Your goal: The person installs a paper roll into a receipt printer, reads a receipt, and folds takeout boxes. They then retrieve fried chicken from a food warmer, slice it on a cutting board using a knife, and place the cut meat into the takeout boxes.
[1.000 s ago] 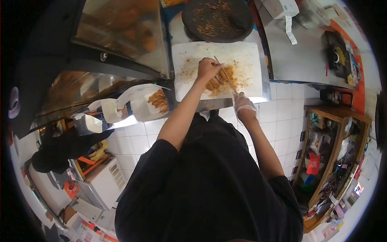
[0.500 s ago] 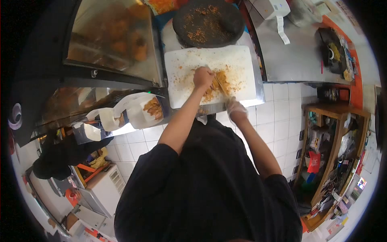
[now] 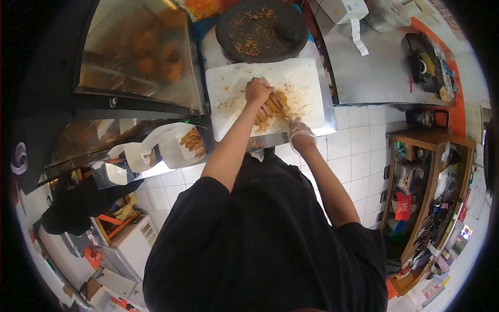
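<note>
On a white cutting board [image 3: 224, 96] lies sliced, breaded food [image 3: 270, 107] with crumbs strewn round it. My left hand [image 3: 258, 91], bare, is closed at the upper left of the food, near the knife's far end; what its fingers press on is hidden. A thin clear glove covers my right hand [image 3: 300, 131], which is wrapped round the handle of a knife at the board's front edge. The knife's blade [image 3: 278, 102] runs up and to the left across the food, toward my left hand.
Behind the board stands a dark round block [image 3: 262, 31] with crumbs on it. White paper boxes [image 3: 174, 151], one holding fried food, sit at the left beside a glass cabinet [image 3: 136, 52]. Right of the board are a steel counter [image 3: 369, 73] and a white printer [image 3: 340, 9].
The board and counter have shifted left in view. My left hand has moved down the board and slightly back up, and the blade has shifted over the food, whose slices now show more clearly.
</note>
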`<state>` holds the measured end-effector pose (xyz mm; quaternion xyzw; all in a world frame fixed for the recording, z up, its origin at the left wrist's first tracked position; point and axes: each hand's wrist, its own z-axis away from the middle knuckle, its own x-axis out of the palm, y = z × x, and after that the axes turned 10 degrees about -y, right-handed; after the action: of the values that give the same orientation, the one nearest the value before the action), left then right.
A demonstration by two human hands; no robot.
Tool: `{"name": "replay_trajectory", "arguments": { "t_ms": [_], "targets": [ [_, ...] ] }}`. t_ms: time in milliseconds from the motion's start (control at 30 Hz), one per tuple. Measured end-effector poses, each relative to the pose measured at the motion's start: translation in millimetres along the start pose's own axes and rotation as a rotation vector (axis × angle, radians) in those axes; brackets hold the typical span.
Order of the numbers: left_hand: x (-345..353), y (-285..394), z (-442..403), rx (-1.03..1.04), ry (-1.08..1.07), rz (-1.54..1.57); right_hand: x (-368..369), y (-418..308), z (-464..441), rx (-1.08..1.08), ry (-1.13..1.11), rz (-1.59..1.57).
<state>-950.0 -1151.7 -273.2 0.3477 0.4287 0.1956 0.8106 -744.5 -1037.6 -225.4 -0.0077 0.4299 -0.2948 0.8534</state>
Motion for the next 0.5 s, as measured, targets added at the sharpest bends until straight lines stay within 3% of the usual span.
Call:
{"name": "replay_trajectory", "arguments": {
  "t_ms": [100,233,400,500],
  "targets": [
    [0.0,-3.2,2.6,-0.044,-0.17,-0.036,5.2,-7.9,15.4,0.085,-0.072,-0.08],
    [-7.1,16.8,20.7,-0.013,0.009,-0.095,-7.0,-8.9,21.6,0.099,-0.066,-0.066],
    [-4.9,12.2,32.8,0.113,0.155,-0.118,22.6,26.0,16.6,-0.063,0.018,-0.001],
    [-22.8,13.2,62.3,0.189,0.061,0.047,21.9,42.6,8.5,-0.127,-0.014,0.149]
  ]
}}
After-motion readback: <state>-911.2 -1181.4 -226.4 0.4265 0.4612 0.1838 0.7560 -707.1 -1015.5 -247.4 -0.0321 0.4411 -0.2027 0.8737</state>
